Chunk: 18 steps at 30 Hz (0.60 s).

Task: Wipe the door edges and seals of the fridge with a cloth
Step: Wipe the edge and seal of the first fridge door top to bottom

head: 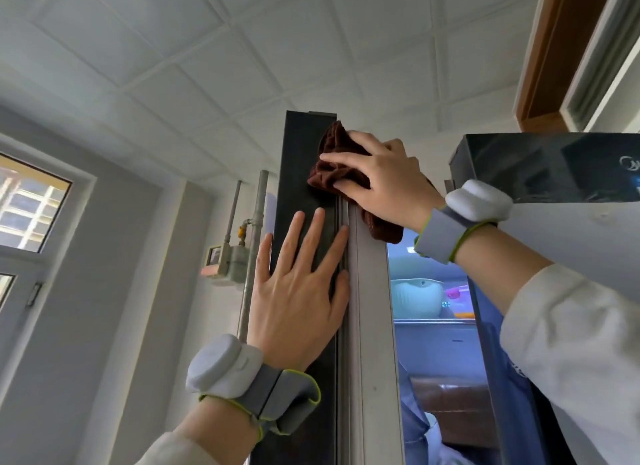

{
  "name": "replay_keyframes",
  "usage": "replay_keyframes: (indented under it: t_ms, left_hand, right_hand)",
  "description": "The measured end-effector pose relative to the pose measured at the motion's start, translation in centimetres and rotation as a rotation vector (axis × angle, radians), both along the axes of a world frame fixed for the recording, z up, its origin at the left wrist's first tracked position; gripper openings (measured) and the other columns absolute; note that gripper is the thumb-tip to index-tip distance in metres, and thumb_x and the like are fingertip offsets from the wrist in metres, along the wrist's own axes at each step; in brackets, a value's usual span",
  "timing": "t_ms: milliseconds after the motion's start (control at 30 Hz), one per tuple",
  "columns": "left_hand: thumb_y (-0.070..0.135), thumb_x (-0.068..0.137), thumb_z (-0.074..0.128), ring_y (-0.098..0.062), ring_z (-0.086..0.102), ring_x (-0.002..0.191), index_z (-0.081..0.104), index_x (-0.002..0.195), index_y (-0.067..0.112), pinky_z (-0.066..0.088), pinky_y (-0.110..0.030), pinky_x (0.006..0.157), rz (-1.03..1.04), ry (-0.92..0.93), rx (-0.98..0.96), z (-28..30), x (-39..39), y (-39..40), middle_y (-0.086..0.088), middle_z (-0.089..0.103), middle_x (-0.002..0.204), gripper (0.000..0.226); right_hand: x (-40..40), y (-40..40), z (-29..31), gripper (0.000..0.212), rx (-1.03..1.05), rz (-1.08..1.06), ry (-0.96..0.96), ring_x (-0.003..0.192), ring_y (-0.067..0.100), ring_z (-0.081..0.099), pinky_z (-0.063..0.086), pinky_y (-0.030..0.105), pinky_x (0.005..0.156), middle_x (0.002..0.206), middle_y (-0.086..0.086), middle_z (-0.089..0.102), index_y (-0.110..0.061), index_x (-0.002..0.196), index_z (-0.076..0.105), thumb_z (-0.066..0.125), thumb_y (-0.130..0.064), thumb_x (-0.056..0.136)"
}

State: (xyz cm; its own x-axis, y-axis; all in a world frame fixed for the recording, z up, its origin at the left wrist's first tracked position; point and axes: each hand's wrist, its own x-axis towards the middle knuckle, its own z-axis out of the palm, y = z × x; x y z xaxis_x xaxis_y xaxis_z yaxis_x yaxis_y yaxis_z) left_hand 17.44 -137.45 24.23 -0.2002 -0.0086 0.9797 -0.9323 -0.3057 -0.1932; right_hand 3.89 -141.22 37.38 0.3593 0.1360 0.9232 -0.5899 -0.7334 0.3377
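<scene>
Two hands work mid-frame: my right hand grips the brown cloth on the fridge door edge; my left hand rests flat, fingers spread.

The open fridge door stands edge-on, its dark edge running up to the ceiling, with the pale seal alongside on its right. A brown cloth lies bunched against the top of the edge and seal, pressed there by the right hand. The left hand rests flat on the edge lower down, fingers spread, just beside the seal.
</scene>
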Motion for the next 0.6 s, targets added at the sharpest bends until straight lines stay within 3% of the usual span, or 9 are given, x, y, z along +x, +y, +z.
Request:
replay_keyframes:
  t_ms: [100, 200, 333, 467, 600]
  left_hand:
    - [0.039, 0.094, 0.028, -0.023, 0.023, 0.140, 0.043, 0.139, 0.028, 0.012, -0.047, 0.113, 0.007, -0.003, 0.010, 0.0, 0.2, 0.2, -0.006, 0.034, 0.149, 0.049]
    - [0.038, 0.094, 0.029, -0.023, 0.023, 0.141, 0.045, 0.137, 0.027, 0.013, -0.045, 0.114, -0.023, -0.016, 0.009, -0.4, 0.3, 0.4, -0.007, 0.034, 0.149, 0.048]
    - [0.037, 0.092, 0.034, -0.025, 0.027, 0.139, 0.049, 0.133, 0.026, 0.017, -0.044, 0.114, -0.055, -0.078, 0.007, -1.7, 0.7, 0.4, -0.011, 0.036, 0.147, 0.045]
    - [0.031, 0.089, 0.037, -0.030, 0.036, 0.134, 0.053, 0.116, 0.023, 0.029, -0.043, 0.111, -0.079, -0.147, -0.021, -2.3, 0.7, 0.6, -0.017, 0.044, 0.140, 0.032]
    - [0.030, 0.086, 0.040, -0.032, 0.038, 0.132, 0.049, 0.119, 0.019, 0.031, -0.045, 0.108, -0.106, -0.128, -0.018, -2.3, 0.8, 0.5, -0.019, 0.046, 0.138, 0.035]
  right_hand:
    - [0.4, -1.1, -0.7, 0.037, -0.211, 0.035, -0.022, 0.109, 0.037, 0.043, 0.040, 0.051, 0.086, 0.142, -0.005, 0.043, -0.034, 0.127, 0.057, 0.052, -0.026, 0.091]
    - [0.3, -2.0, -2.0, 0.043, -0.372, 0.043, 0.013, 0.095, 0.039, 0.051, 0.045, 0.049, 0.074, 0.131, 0.002, 0.055, -0.026, 0.117, 0.064, 0.042, -0.019, 0.081]
    - [-1.0, -2.7, -5.4, 0.045, -0.395, 0.051, 0.076, 0.096, 0.034, 0.050, 0.049, 0.050, 0.074, 0.132, 0.000, 0.053, -0.027, 0.119, 0.058, 0.037, -0.019, 0.080]
    - [-1.9, -2.6, -8.8, 0.045, -0.401, 0.031, 0.132, 0.102, 0.029, 0.050, 0.050, 0.046, 0.077, 0.134, -0.008, 0.043, -0.032, 0.125, 0.044, 0.040, -0.019, 0.082]
    - [-1.9, -2.2, -7.9, 0.058, -0.457, -0.062, 0.088, 0.095, 0.030, 0.053, 0.048, 0.044, 0.073, 0.128, -0.005, 0.053, -0.026, 0.134, 0.039, 0.049, -0.011, 0.079]
